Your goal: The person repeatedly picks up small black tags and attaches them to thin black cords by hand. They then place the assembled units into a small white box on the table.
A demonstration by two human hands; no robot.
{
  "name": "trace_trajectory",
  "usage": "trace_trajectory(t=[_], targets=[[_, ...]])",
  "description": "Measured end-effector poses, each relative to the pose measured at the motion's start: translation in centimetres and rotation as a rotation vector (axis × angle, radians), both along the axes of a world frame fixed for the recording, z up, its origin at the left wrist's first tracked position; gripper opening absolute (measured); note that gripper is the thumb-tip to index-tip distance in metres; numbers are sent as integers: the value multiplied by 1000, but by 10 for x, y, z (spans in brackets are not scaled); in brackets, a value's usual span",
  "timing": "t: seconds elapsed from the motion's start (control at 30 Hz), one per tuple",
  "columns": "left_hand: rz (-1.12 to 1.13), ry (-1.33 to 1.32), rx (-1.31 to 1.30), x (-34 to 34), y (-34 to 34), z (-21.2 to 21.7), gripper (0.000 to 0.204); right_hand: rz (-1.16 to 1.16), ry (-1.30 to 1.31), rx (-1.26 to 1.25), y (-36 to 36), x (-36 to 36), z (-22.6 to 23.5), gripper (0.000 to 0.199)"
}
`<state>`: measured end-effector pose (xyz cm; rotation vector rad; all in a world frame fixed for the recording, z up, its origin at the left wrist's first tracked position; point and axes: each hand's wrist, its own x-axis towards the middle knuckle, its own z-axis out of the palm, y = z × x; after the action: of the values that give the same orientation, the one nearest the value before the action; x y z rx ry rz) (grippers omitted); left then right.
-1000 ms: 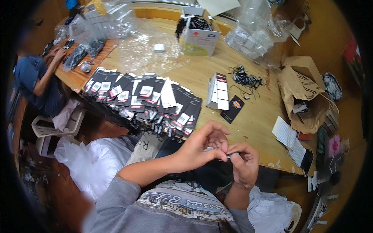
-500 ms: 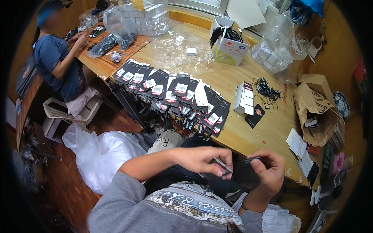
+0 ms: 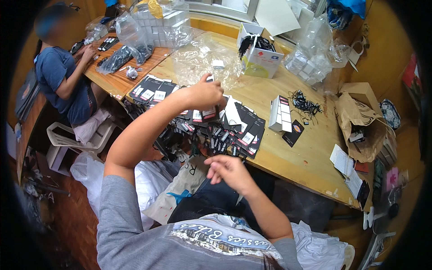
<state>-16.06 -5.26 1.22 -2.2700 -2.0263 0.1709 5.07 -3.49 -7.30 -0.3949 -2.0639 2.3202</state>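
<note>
The left hand (image 3: 204,93) reaches out over the middle of the frame, fingers pinched on a small black packet with a white label (image 3: 209,79), and holds it just above the overlapping rows of black packets (image 3: 211,119) laid along the near edge of the wooden bench (image 3: 310,157). The right hand (image 3: 225,171) hangs lower, near the lap, with fingertips drawn loosely together; whether anything sits between them cannot be told.

The rows overhang the bench edge, and the lowest packets already tilt down toward the lap. A careless placement could nudge that front row and send packets sliding off onto the white plastic bag (image 3: 90,173) below. The outstretched forearm also passes right over the left end of the rows, so a dropped elbow could sweep them out of order.

Further back in the centre lies crumpled clear plastic film (image 3: 202,60), which could catch a sleeve or hide a loose piece. To the right of centre stand a stack of white boxes (image 3: 280,114) and a tangle of black cords (image 3: 305,102). An open carton (image 3: 261,56) holds more black items in the upper middle, and a torn brown paper bag (image 3: 360,121) sits at the right. In the upper left another person (image 3: 63,78) works at an adjoining bench (image 3: 117,76).
</note>
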Motion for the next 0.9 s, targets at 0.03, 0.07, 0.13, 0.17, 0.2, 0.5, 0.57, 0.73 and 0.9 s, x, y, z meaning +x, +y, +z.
trace_trajectory(t=[0.03, 0.07, 0.13, 0.17, 0.2, 0.5, 0.57, 0.73, 0.9], targets=[[-7, 43, -4, -1, 0, -10, 21, 30, 23, 38, -6, -1, -3, 20], [29, 19, 14, -2, -2, -18, 22, 57, -38, 292, -9, 3, 1, 16], [97, -47, 118, 6, -6, -28, 27, -28, 101, 820, -1, 9, 7, 15], [86, -107, 198, 10, -10, -31, 27, -68, 171, 1082, 5, 12, 8, 14], [78, -166, 278, 13, -14, -34, 27, -221, 122, 1072, 13, 10, 10, 18], [408, -783, 979, 55, -69, -50, 19, -300, 298, 1680, 55, -6, 12, 13], [648, -1096, 1161, 73, -85, -75, 7, -321, 345, 1634, 46, -2, 13, 9], [866, -1638, 798, 114, -104, -134, 16, -339, 174, 1178, 5, 22, 3, 6], [918, -1549, 881, 127, -94, -177, 13, -220, -30, 828, -10, 36, -34, 13]])
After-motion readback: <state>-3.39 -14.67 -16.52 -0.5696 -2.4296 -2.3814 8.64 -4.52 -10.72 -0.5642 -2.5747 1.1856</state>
